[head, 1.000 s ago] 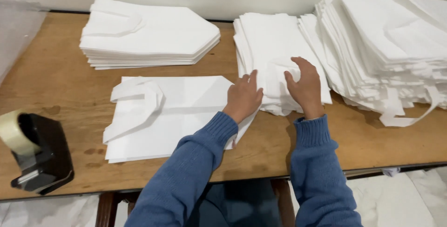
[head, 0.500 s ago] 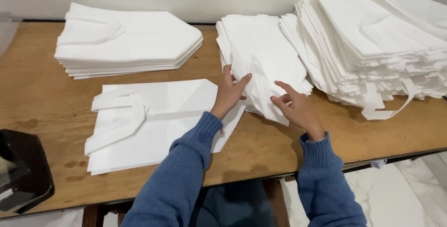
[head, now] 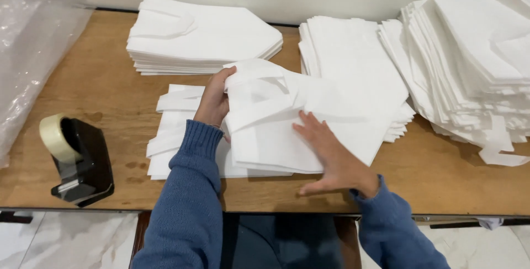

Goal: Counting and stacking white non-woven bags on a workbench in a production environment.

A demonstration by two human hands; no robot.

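A white fabric bag with handles [head: 287, 120] lies partly lifted over a small flat pile of the same bags [head: 171, 136] at the table's front. My left hand [head: 214, 100] grips the bag's left edge by the handles. My right hand [head: 331, 156] lies flat on the bag's lower right part, fingers spread. Both arms wear blue knit sleeves.
A neat stack of folded white bags [head: 199, 37] sits at the back left, another stack [head: 353, 59] at the back middle, and a tall loose heap [head: 475, 59] at the right. A black tape dispenser [head: 80, 158] stands front left on the wooden table [head: 105, 81]. Clear plastic sheet [head: 33, 54] at far left.
Both hands took a bag off the middle stack and drew it left and toward me, over the front pile. The view shifted, bringing the tape dispenser back in.
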